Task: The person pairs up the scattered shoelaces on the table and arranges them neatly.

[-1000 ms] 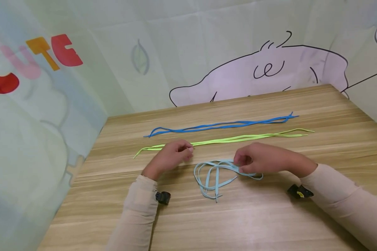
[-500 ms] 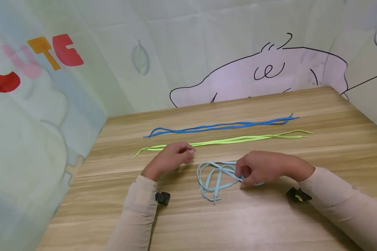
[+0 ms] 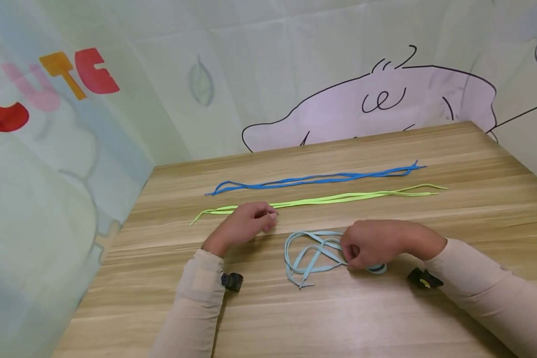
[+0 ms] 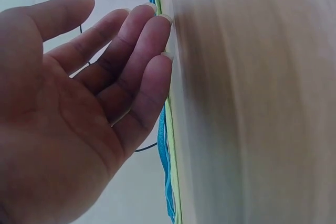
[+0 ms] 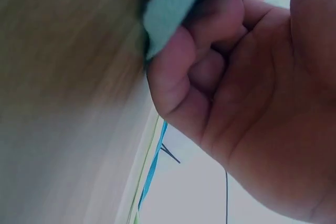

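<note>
A light blue shoelace lies in loose, crossing loops near the middle of the table, with one tipped end at its lower left. My right hand pinches part of it at the right side of the loops, fingers curled. In the right wrist view a wide strip of that lace runs up from the fingers; the thumb tip is hidden. My left hand hovers by the yellow-green shoelace, covering a bit of it in the head view. Its fingers are loosely bent and hold nothing, as the left palm shows.
Beyond the yellow-green lace, a blue shoelace stretches roughly parallel to it, folded double. The wood-grain table ends at a printed cloth backdrop on the far and left sides. A black band device sits on the left wrist.
My right hand has come down and slightly toward the person, closing on the light blue lace. Its loops have shifted a little and rearranged. The left hand stays almost still.
</note>
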`<state>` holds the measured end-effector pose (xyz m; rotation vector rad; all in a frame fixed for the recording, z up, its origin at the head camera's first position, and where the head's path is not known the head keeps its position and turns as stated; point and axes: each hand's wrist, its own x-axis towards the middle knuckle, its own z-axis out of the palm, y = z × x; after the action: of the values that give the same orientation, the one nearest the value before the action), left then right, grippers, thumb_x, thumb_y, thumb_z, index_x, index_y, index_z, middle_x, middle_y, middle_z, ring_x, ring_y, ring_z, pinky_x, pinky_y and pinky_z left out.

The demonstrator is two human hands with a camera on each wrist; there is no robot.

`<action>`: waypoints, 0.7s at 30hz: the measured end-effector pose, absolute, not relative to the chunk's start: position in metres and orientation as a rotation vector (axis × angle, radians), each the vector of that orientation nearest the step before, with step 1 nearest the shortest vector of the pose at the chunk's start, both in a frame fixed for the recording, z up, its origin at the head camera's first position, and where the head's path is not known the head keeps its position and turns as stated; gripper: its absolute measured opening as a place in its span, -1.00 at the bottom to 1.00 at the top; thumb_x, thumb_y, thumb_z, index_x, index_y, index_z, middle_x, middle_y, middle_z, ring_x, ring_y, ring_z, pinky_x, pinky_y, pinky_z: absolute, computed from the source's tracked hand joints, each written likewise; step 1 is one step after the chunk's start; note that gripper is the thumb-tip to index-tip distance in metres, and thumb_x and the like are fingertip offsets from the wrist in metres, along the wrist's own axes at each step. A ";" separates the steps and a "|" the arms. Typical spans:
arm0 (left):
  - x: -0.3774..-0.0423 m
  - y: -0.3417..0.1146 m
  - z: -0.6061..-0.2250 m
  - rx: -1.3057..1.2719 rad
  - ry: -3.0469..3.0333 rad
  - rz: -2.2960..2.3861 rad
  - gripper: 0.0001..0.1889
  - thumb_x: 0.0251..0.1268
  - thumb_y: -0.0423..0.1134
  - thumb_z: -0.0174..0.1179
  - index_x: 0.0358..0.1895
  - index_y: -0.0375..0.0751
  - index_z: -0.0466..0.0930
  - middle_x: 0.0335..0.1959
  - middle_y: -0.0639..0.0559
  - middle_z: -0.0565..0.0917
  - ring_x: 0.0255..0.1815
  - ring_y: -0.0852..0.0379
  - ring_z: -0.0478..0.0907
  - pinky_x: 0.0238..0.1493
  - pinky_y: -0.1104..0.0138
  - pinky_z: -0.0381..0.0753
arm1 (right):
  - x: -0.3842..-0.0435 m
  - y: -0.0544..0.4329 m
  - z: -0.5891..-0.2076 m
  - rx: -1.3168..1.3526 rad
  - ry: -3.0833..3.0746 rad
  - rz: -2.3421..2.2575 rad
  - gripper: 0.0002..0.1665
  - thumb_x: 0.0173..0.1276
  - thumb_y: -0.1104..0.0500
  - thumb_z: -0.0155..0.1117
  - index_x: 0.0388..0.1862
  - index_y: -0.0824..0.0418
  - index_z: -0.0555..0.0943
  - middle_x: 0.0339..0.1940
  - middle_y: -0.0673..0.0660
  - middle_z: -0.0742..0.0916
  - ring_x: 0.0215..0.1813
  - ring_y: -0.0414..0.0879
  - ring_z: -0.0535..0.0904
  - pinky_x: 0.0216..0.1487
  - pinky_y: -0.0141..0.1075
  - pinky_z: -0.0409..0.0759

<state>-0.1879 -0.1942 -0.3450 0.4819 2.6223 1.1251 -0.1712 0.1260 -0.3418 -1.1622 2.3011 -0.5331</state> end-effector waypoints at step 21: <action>-0.187 -0.191 -0.346 0.520 2.603 1.148 -0.75 0.52 -0.10 0.12 -0.02 -0.18 0.67 -0.34 0.00 0.65 -0.26 0.09 0.54 -0.19 0.25 0.50 | -0.177 0.131 -0.331 -1.155 2.124 -1.110 -0.97 0.37 0.29 0.29 -0.24 0.20 0.61 -0.41 0.00 0.69 -0.39 -0.19 0.52 -0.37 -0.38 0.50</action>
<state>-0.1872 -0.1908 -0.3459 0.5203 2.6027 1.1477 -0.1771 0.1313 -0.3314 -1.1550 2.1238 -1.1101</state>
